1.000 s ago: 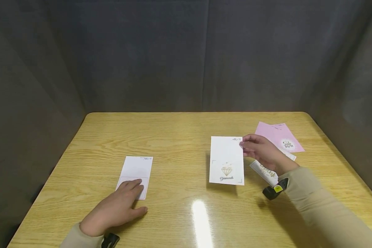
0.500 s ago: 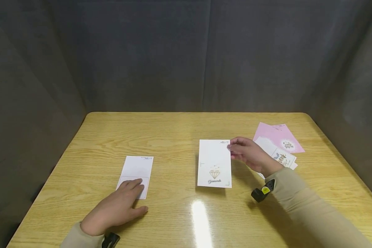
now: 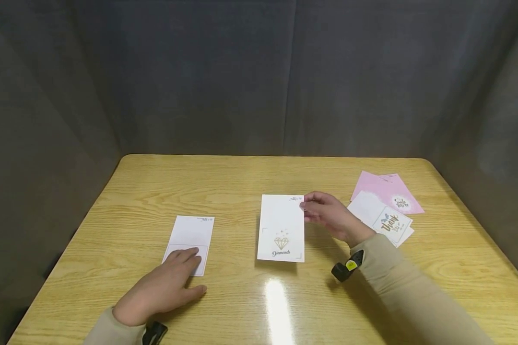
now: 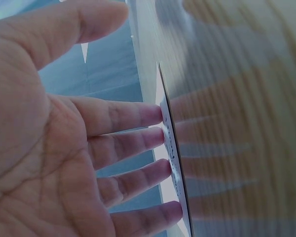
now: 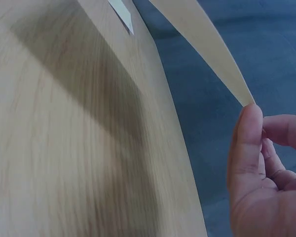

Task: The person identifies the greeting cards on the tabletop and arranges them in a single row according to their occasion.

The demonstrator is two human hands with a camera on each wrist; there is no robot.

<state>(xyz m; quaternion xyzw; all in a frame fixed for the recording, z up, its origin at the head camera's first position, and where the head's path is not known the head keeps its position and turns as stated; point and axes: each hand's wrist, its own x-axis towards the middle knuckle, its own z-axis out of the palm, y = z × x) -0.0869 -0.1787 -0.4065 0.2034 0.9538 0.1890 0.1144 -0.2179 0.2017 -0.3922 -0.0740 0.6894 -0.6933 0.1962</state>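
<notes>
My right hand (image 3: 330, 215) pinches the right edge of a white card (image 3: 280, 220) printed with a gold diamond and the word "Diamonds". The right wrist view shows thumb and fingertip on the edge of this card (image 5: 212, 49), which is raised over the table and casts a shadow. On the left, my left hand (image 3: 166, 282) rests straight fingers on the lower half of another white card (image 3: 191, 230) lying on the table. Those fingertips (image 4: 160, 168) press the card's face in the left wrist view, with the thumb held apart. The print beneath the fingers is hidden.
At the right of the wooden table (image 3: 233, 182), a white "Thank you" card (image 3: 390, 223) overlaps a pink card (image 3: 377, 187), with more card edges showing beneath. A dark grey curtain (image 3: 207, 76) stands behind the table's far edge.
My right hand has carried the diamond card leftward toward the middle of the table, uncovering the "Thank you" card at the right. The left hand stays in place.
</notes>
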